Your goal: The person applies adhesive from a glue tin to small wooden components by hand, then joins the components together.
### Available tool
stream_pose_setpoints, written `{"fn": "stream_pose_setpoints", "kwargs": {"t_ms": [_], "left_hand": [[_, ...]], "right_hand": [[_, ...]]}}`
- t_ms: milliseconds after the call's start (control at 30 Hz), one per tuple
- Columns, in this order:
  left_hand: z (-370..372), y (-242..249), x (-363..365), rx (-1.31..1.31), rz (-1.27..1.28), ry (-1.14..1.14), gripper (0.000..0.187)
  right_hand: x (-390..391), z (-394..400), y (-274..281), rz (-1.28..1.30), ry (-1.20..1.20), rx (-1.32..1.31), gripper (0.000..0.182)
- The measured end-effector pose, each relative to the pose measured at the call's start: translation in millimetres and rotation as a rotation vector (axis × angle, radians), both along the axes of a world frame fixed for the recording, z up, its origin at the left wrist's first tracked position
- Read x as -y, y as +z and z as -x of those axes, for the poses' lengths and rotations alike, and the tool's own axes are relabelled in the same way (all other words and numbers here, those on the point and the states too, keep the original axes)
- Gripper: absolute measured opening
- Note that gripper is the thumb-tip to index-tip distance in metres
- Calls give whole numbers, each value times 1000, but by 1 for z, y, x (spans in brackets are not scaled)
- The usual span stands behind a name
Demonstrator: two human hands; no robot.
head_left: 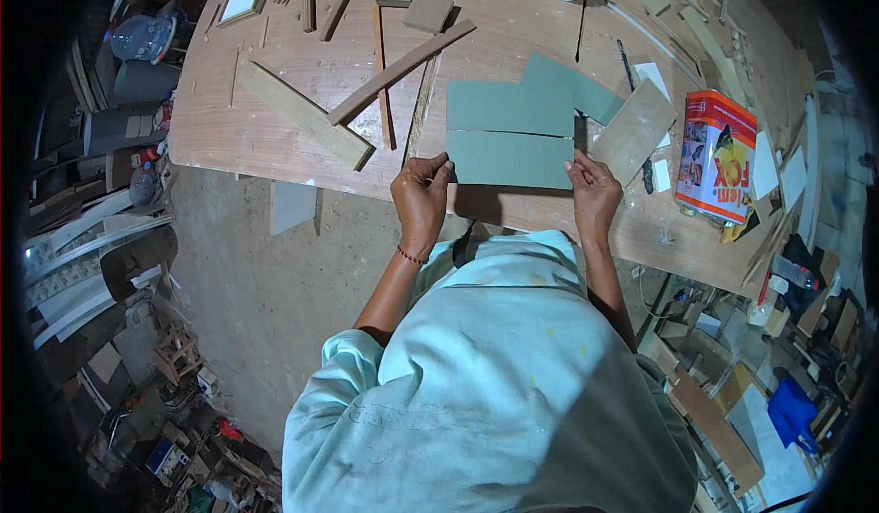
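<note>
Off beyond the left hand (pixel 421 192), up and to its left on the workbench (pixel 229 137), a long flat wood batten (pixel 302 114) lies at a slant, and a curved wood strip (pixel 403 71) crosses above that hand's knuckles, well apart from it. The left hand itself pinches the near left corner of the lower grey-green panel (pixel 511 158), thumb on top, fingers curled under the edge; a thin bracelet shows at the wrist. That panel lies flat near the bench's front edge, spanning the gap between both hands. Just past the fingertips, a second grey-green panel (pixel 509 108) sits edge to edge with it, a narrow seam between them, and a third grey-green piece (pixel 577 87) pokes out behind. The right hand (pixel 593 191) grips the lower panel's near right corner, fingers closed on its edge. Just beyond that hand a plain wooden board (pixel 634 130) lies tilted, touching the panels' right side. Further right of it stands an orange and white adhesive tin (pixel 716 156), near the bench edge.
</note>
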State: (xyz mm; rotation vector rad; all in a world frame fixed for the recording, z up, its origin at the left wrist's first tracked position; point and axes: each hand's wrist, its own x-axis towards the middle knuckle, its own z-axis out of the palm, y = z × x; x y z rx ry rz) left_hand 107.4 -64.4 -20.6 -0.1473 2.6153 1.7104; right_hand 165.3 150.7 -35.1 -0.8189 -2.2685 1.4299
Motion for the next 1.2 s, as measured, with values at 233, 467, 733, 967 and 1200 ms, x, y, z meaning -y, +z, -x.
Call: {"fn": "stream_pose_setpoints", "kwargs": {"t_ms": [233,467,733,967,1200], "left_hand": [[1,-1,0,-11,0,-3,7],[4,-6,3,4,-15,-18,6],[5,0,1,43,-13,-15,6],[6,3,0,42,20,-29,6],[8,3,1,37,60,-47,8]], "right_hand": [[-1,1,6,-21,19,73,24],[1,3,12,-16,26,138,25],[4,5,10,-52,-19,61,24],[3,5,8,-67,-15,26,25],[3,7,9,-45,-23,38,24]]}}
